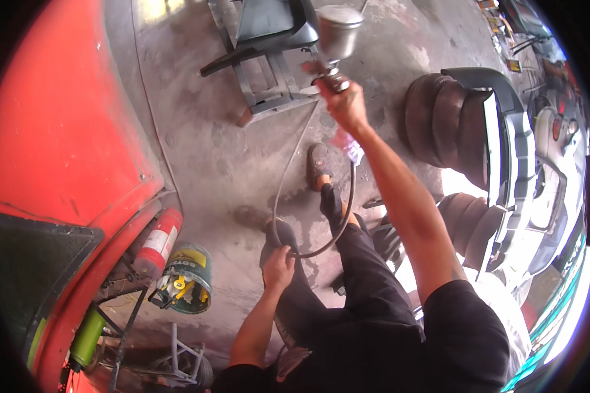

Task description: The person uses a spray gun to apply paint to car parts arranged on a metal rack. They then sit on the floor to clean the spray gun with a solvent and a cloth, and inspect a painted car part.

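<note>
right hand grips spray gun, raised | left hand closed on air hose | dark panel on stand ahead — spraying likely unfinished, no mist visible

Daylight's pretty harsh, blowing out the white patch of ground right of the raised right hand. Fisheye bends the edges, and that hand's slightly blurred.
</note>
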Tool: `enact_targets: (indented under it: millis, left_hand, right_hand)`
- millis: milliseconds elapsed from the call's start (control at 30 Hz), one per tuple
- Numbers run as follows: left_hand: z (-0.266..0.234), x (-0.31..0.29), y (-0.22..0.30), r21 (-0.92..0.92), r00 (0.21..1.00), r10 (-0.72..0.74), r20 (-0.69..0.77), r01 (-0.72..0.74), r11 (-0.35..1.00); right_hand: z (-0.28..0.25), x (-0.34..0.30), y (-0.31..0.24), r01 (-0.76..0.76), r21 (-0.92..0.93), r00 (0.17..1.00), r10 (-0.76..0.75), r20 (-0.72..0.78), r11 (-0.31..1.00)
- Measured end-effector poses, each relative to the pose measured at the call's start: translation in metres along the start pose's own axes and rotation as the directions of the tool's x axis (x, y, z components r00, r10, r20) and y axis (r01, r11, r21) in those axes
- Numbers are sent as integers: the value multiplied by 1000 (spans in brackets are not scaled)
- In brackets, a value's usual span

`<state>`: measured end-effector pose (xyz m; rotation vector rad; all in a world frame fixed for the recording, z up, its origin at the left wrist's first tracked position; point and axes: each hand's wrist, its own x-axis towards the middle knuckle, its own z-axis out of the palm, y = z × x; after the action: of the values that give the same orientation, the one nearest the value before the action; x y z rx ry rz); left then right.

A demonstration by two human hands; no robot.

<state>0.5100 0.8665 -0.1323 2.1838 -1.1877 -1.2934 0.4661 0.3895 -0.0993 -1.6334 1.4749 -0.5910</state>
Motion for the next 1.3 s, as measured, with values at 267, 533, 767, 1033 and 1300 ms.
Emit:
enact_targets:
  millis: [267, 533, 767, 1033, 1300]
  left_hand:
    - [6, 2, 8, 7, 998, -37, 55, 37, 999]
    - [19, 19, 118, -78, 997, 4, 78, 2, 997]
    - [0, 96, 288, -145, 991, 38, 127, -20, 989]
    - [5, 126, 313, -103, 981, 24, 192, -4, 995]
    - [9, 105, 295, -15, 896, -55, 442, 68, 998]
  right_hand:
    - [-53, 16, -4, 95, -223, 959, -149, -240, 970]
    - [-92, 47, -29, 204, 7, 845, -180, 503, 979]
    - [-123, 255, -44, 345, -381, 934, -273, 230, 858]
    - [-142, 253, -18, 441, -289, 890, -372, 265, 849]
    - [-197, 171, 69, 254, -7, 783, -201, 589, 967]
